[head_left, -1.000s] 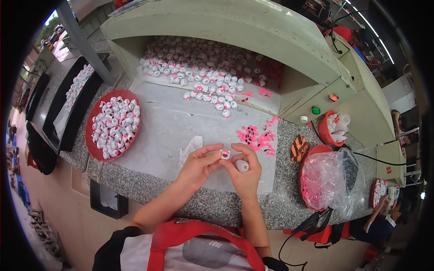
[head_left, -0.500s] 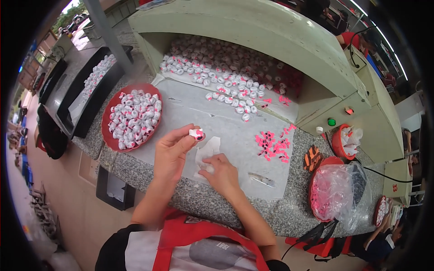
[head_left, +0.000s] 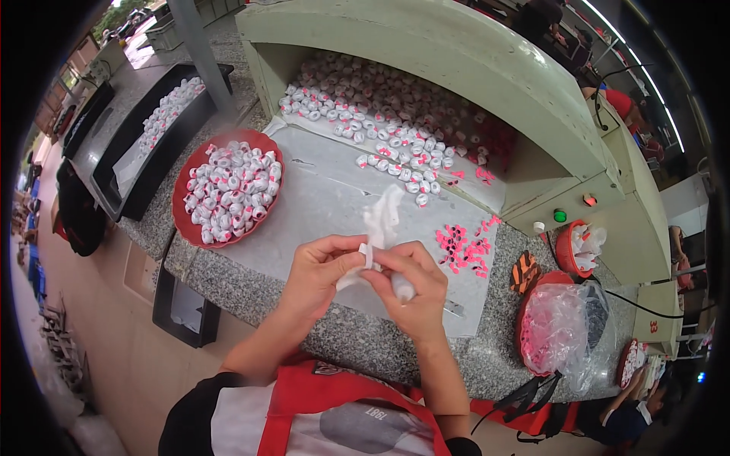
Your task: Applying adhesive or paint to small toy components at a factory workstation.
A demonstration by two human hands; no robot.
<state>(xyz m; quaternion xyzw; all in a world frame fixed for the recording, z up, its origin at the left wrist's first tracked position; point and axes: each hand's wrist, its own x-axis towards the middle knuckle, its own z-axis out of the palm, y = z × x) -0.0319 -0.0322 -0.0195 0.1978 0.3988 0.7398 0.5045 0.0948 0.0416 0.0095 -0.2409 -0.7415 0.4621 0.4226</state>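
Note:
My left hand (head_left: 313, 275) pinches a small white piece (head_left: 366, 255) between thumb and fingertips. Wrapped in my right hand (head_left: 418, 296) is a white tube with a rounded end (head_left: 402, 287), its front hidden by the fingers. Both hands meet over the paper-covered worktop, fingertips nearly touching at the piece. A crumpled white cloth (head_left: 386, 211) lies just beyond and partly under them. Beside my right hand a flat metal tool (head_left: 454, 308) shows only its end. Small pink pieces (head_left: 461, 249) are scattered to the right on the white sheet (head_left: 327, 194).
Left stands a red bowl (head_left: 190, 230) heaped with white-and-pink pieces. Many similar pieces (head_left: 395, 144) fill a pale green hooded machine (head_left: 426, 45) ahead. To the right are an orange cup (head_left: 565, 251), an orange-and-black striped item (head_left: 524, 272) and a bag-covered red bowl (head_left: 549, 323).
My right hand has risen from beside the cloth to my left hand, now with the white tube in it. My left hand has moved right and lower. The cloth sits farther out.

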